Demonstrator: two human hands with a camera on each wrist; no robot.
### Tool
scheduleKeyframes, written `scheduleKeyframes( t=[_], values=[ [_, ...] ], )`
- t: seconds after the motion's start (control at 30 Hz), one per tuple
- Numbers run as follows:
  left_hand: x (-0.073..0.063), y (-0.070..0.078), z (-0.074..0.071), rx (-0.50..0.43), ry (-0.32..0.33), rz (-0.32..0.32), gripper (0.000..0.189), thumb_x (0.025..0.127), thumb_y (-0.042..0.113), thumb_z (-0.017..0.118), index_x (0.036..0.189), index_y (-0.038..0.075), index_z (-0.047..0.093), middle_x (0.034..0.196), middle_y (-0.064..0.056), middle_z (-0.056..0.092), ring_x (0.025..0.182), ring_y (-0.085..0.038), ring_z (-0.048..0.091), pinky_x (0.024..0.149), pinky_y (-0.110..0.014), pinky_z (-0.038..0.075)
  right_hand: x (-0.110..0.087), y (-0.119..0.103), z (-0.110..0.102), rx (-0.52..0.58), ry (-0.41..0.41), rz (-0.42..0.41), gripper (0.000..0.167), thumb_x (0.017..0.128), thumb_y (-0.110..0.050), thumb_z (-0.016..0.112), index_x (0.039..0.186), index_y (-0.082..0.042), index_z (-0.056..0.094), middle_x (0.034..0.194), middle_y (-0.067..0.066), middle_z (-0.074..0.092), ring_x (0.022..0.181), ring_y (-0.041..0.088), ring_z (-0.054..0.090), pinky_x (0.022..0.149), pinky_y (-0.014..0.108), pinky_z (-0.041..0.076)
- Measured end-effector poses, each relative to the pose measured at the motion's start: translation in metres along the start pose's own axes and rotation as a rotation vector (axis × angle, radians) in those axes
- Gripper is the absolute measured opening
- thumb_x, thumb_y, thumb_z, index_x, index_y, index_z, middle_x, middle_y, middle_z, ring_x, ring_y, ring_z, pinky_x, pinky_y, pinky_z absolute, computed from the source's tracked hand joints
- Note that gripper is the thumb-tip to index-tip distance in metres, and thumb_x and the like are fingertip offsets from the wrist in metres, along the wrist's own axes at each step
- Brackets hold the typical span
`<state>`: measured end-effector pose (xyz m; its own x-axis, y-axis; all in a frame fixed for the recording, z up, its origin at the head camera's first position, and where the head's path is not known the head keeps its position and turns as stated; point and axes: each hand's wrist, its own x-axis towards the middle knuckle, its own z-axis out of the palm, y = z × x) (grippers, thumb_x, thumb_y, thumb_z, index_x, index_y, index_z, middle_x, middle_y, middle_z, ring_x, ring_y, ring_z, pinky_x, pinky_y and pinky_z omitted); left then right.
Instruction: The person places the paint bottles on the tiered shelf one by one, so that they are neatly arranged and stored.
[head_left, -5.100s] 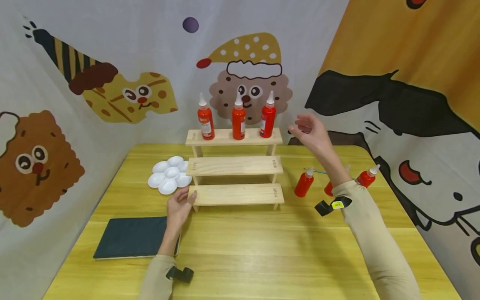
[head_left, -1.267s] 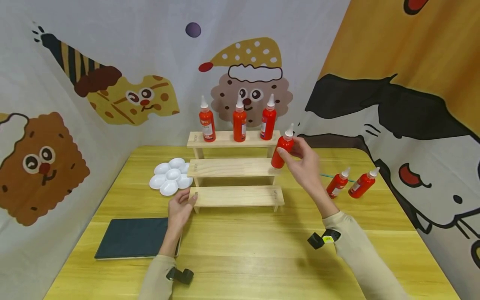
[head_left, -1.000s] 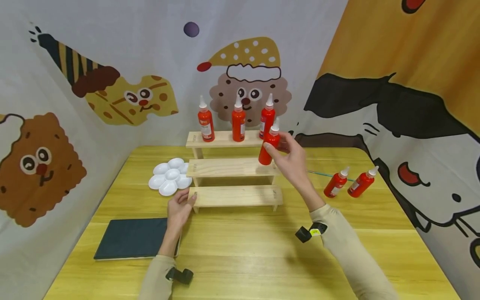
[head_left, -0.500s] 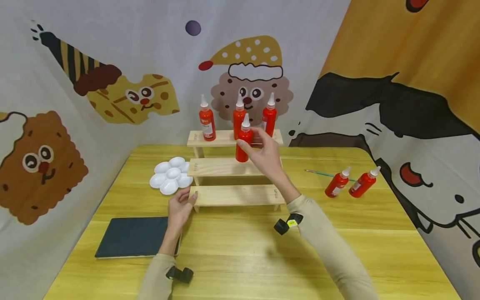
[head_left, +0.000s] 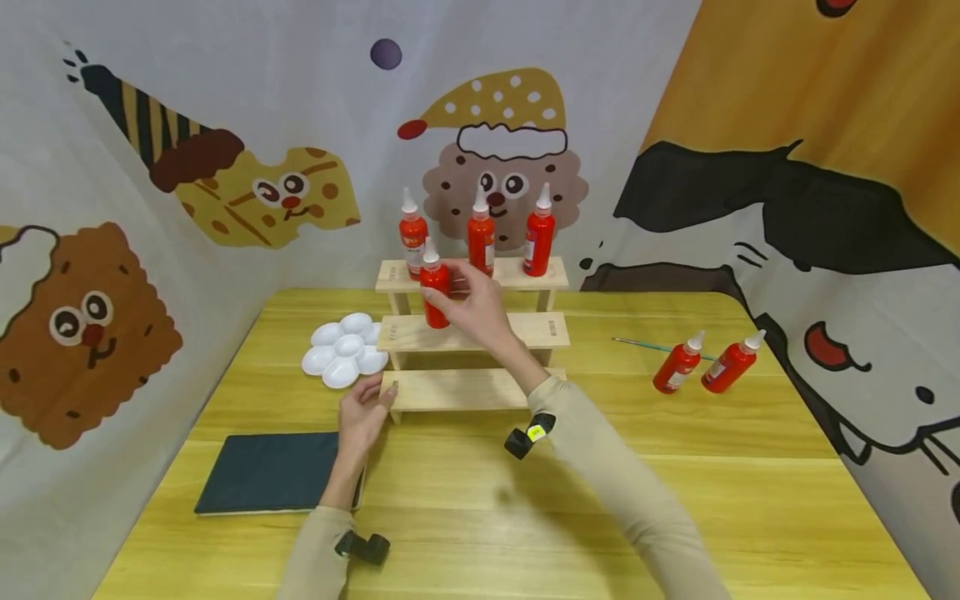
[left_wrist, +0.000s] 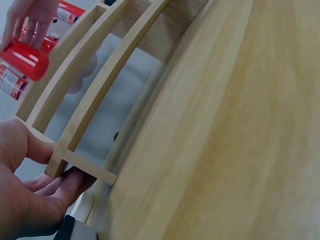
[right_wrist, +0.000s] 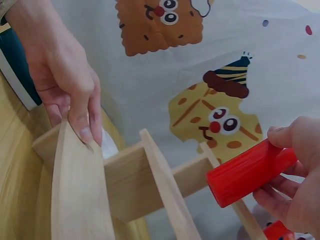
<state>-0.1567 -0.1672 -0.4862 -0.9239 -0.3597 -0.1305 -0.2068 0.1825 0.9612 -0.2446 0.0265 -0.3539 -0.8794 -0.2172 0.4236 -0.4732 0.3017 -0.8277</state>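
My right hand holds a red paint bottle with a white pointed cap near the left end of the middle shelf of a three-step wooden rack. A gap shows between the bottle's base and the middle board in the right wrist view. My left hand grips the left end of the lowest shelf, thumb on top and fingers underneath. On the top shelf stand three similar bottles, a left one, a middle one and a right one.
Two more red bottles, one nearer and one further right, stand on the table right of the rack, by a thin green brush. A white flower-shaped palette lies left of the rack. In front of it is a dark flat book.
My right hand has taken a bottle from the table at the right and carried it leftward across the rack to its left end. My left hand stays on the lowest shelf.
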Motion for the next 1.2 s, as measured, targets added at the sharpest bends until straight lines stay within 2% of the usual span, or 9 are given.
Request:
scheduleKeyframes(
  t=[0.3, 0.57, 0.97, 1.2],
  values=[
    [-0.001, 0.001, 0.001, -0.014, 0.0, -0.015, 0.038, 0.094, 0.011, 0.069, 0.13, -0.001, 0.065, 0.127, -0.025, 0.066, 0.114, -0.032, 0.066, 0.073, -0.006, 0.05, 0.006, 0.003, 0.021, -0.003, -0.06, 0.047, 0.042, 0.09, -0.017, 0.078, 0.127, -0.003, 0.064, 0.119, 0.016, 0.071, 0.104, 0.03, 0.07, 0.094, 0.038, 0.059],
    [-0.001, 0.002, 0.002, -0.007, 0.001, -0.013, 0.038, 0.094, 0.011, 0.07, 0.13, 0.001, 0.065, 0.127, -0.024, 0.066, 0.113, -0.03, 0.066, 0.074, -0.006, 0.049, 0.004, 0.005, 0.031, -0.011, -0.093, 0.11, 0.04, 0.091, -0.018, 0.078, 0.126, -0.005, 0.065, 0.121, 0.013, 0.072, 0.105, 0.028, 0.071, 0.092, 0.034, 0.059],
    [-0.001, 0.0, 0.001, -0.016, -0.002, -0.013, 0.039, 0.094, 0.011, 0.069, 0.131, 0.0, 0.063, 0.129, -0.024, 0.065, 0.115, -0.032, 0.065, 0.074, -0.006, 0.05, 0.003, 0.003, 0.029, -0.066, -0.137, 0.1, 0.046, 0.091, -0.018, 0.078, 0.13, -0.003, 0.059, 0.124, 0.015, 0.069, 0.109, 0.027, 0.068, 0.097, 0.035, 0.057],
    [0.0, -0.002, 0.001, -0.027, -0.004, -0.018, 0.039, 0.094, 0.01, 0.069, 0.131, 0.0, 0.063, 0.131, -0.024, 0.064, 0.12, -0.03, 0.061, 0.075, -0.004, 0.048, 0.002, -0.005, 0.015, -0.057, -0.131, 0.02, 0.04, 0.091, -0.013, 0.077, 0.125, 0.0, 0.06, 0.126, 0.016, 0.068, 0.114, 0.029, 0.066, 0.102, 0.04, 0.055]
  ],
)
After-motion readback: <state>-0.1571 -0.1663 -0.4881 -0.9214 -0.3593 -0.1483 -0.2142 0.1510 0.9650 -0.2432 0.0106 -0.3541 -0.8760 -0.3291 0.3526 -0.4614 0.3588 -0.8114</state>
